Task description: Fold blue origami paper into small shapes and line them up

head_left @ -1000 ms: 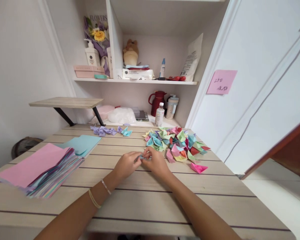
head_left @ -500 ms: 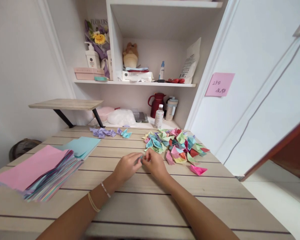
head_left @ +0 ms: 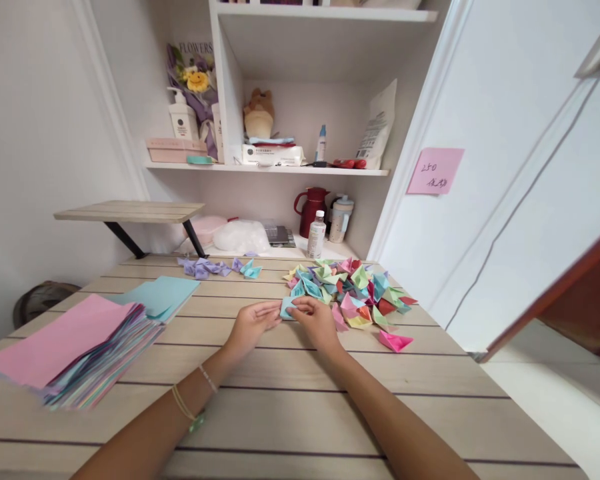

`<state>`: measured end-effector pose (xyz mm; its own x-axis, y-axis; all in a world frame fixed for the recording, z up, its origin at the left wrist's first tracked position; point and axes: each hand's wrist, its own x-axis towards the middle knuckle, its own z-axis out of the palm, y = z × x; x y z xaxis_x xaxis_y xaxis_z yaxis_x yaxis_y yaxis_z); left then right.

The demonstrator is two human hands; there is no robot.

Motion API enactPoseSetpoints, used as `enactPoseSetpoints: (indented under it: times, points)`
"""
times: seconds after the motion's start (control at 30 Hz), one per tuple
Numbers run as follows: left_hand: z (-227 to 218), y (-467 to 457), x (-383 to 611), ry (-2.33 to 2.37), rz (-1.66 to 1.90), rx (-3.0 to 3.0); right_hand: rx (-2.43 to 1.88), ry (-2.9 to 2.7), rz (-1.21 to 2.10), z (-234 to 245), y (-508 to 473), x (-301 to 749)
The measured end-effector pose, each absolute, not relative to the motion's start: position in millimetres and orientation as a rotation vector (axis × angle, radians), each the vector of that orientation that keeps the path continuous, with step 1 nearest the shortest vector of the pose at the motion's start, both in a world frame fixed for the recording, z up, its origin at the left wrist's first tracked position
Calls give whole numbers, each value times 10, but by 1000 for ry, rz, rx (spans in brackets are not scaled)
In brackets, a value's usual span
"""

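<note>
A small folded piece of light blue paper (head_left: pixel 287 307) is held between my two hands, just above the table. My right hand (head_left: pixel 316 321) pinches it from the right, thumb across its face. At its left edge, my left hand (head_left: pixel 254 325) holds it with fairly straight fingertips; the thumb's exact grip is partly hidden. Just beyond my right hand lies a heap of folded paper boats (head_left: pixel 360 288) in many colours. A bright pink paper boat (head_left: pixel 395 341) sits apart at the heap's near right.
On the left are a thick stack of coloured paper (head_left: pixel 75 343) and blue sheets (head_left: pixel 163 297). Purple folded pieces (head_left: pixel 203 268) and a blue one (head_left: pixel 251 269) lie farther back. A small raised shelf (head_left: pixel 130 211), a bottle (head_left: pixel 317 235) and a red jug (head_left: pixel 312 210) stand behind.
The blue paper, mostly hidden between my fingertips before, now shows a flat square face. My left fingers have straightened, and my right thumb now lies across the paper.
</note>
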<state>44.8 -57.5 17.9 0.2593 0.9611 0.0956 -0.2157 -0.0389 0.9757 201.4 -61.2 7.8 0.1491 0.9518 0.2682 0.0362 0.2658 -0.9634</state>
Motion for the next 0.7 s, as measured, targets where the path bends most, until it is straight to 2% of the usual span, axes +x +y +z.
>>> enactPoseSetpoints:
  times: [0.27, 0.7]
  points:
    - [200, -555, 418, 904, 1166, 1269, -972, -1204, 1131, 67, -601, 1984]
    - [147, -583, 424, 891, 1106, 1155, -972, -1380, 1117, 86, -646, 1961]
